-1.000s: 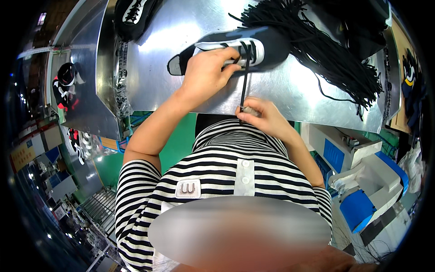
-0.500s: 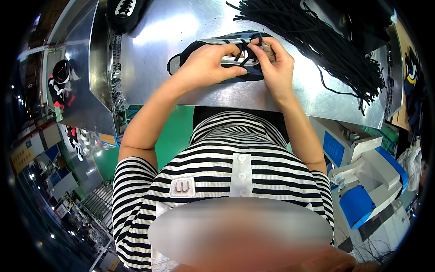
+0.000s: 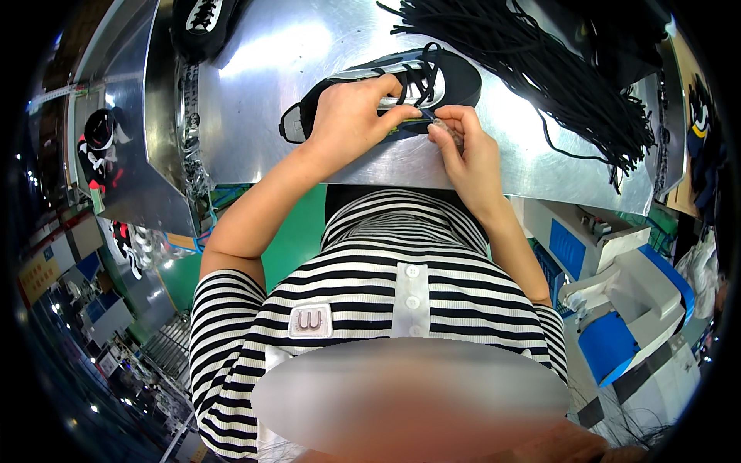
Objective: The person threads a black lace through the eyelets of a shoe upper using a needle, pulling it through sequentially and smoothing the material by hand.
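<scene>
A black sneaker (image 3: 463, 81) with a silver-white lacing panel lies on its sole on the metal table, its toe to the right. Black shoelace (image 3: 424, 77) crosses the panel and forms a loop near the toe end. My left hand (image 3: 347, 116) is closed on the sneaker's middle, fingers over the lacing panel and thumb along the near side. Beside the shoe's near edge, my right hand (image 3: 467, 147) pinches the shoelace between thumb and fingertips; its exact end is hidden. Both hands nearly meet there.
A thick bundle of loose black laces (image 3: 540, 77) spreads over the right of the metal table (image 3: 266, 108). Another black shoe (image 3: 202, 31) stands at the far left. More footwear (image 3: 100, 135) sits beyond the left edge. A blue and white machine (image 3: 610, 347) stands at lower right.
My right hand has moved from above the lacing panel toward me, to the shoe's near side. The toe and a lace loop now show. My left hand has shifted slightly, still on the shoe.
</scene>
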`<state>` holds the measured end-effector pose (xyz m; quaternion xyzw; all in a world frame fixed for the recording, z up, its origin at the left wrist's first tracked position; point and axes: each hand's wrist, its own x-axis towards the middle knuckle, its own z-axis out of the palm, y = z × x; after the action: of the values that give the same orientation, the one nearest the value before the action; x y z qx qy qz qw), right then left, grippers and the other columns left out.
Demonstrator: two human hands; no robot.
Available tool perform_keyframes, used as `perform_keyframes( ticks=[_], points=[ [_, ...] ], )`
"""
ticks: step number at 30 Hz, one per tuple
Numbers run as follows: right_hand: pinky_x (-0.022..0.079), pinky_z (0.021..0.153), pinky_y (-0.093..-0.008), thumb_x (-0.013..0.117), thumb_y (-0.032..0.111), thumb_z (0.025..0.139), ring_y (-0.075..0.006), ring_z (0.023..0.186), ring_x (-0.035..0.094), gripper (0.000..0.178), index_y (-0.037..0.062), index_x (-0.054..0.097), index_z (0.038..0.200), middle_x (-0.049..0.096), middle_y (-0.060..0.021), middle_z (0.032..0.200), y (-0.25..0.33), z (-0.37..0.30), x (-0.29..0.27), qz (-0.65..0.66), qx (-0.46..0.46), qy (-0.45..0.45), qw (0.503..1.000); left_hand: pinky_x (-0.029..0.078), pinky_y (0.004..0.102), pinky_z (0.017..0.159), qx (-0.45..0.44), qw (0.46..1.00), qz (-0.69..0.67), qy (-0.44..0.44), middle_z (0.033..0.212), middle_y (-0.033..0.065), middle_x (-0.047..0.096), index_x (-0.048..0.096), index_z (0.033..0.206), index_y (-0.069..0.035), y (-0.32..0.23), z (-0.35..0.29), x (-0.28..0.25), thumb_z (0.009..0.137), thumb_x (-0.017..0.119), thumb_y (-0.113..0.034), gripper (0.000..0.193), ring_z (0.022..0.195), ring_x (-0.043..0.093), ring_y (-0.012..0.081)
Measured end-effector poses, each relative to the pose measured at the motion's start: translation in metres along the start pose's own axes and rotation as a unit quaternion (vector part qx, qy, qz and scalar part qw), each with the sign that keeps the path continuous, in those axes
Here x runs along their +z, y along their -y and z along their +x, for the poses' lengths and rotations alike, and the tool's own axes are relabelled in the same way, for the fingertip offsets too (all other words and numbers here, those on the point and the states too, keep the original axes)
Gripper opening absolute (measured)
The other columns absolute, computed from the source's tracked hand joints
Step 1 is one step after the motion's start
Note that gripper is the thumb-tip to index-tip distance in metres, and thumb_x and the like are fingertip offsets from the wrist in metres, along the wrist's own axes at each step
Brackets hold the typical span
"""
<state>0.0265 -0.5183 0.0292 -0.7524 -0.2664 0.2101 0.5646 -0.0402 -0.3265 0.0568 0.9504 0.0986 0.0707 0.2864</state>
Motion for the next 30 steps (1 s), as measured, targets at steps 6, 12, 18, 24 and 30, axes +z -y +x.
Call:
perform_keyframes(
  ticks=[6,12,18,24,30],
  points=[
    [0.052,0.064,-0.0307,0.065,0.016,0.095,-0.0240,0.072,0.070,0.017,0.0024,0.057,0.101,0.070,-0.0123,0.082,-0.004,0.001,-0.005,-0.039,0.009,0.015,0.999,0.047,0.0347,0.055,0.017,1.000,-0.010,-0.004,0.071,0.0108,0.067,0.068,0.088,-0.005,0.001,-0.001,0.002,0.080,0.078,-0.037,0.035,0.057,0.061,0.0286],
    [0.052,0.063,-0.0307,0.065,0.014,0.094,-0.0232,0.071,0.071,0.017,0.0017,0.055,0.100,0.071,-0.0133,0.082,0.000,0.003,-0.005,-0.028,0.020,0.026,0.999,0.047,0.0355,0.055,0.027,0.999,-0.016,0.023,0.071,0.0106,0.066,0.067,0.086,-0.005,-0.001,0.001,-0.001,0.078,0.080,-0.032,0.031,0.057,0.061,0.0280],
    [0.049,0.061,-0.0269,0.063,0.010,0.096,-0.0159,0.069,0.066,0.018,0.0014,0.050,0.104,0.069,-0.0110,0.078,0.002,0.001,0.002,0.036,0.087,0.027,0.995,0.047,0.0322,0.055,0.105,0.993,-0.045,-0.023,0.072,0.0099,0.065,0.066,0.084,-0.003,-0.008,-0.015,0.009,0.078,0.080,-0.018,0.022,0.058,0.061,0.0252],
    [0.047,0.059,-0.0243,0.063,0.008,0.096,-0.0113,0.066,0.062,0.019,0.0014,0.045,0.100,0.065,-0.0079,0.073,0.007,-0.005,0.007,0.170,0.174,0.051,0.969,0.045,0.0289,0.055,0.096,0.989,-0.108,0.044,0.073,0.0095,0.064,0.066,0.087,-0.002,0.002,-0.023,0.001,0.081,0.078,-0.014,0.018,0.059,0.060,0.0210],
    [0.047,0.056,-0.0283,0.061,0.009,0.096,-0.0145,0.063,0.062,0.017,0.0025,0.046,0.102,0.065,-0.0083,0.073,0.008,-0.011,0.021,0.089,0.109,0.004,0.990,0.044,0.0280,0.055,0.093,0.987,-0.119,0.057,0.072,0.0085,0.062,0.065,0.088,-0.002,0.003,-0.019,-0.004,0.082,0.077,-0.012,0.017,0.058,0.056,0.0190]
  ],
)
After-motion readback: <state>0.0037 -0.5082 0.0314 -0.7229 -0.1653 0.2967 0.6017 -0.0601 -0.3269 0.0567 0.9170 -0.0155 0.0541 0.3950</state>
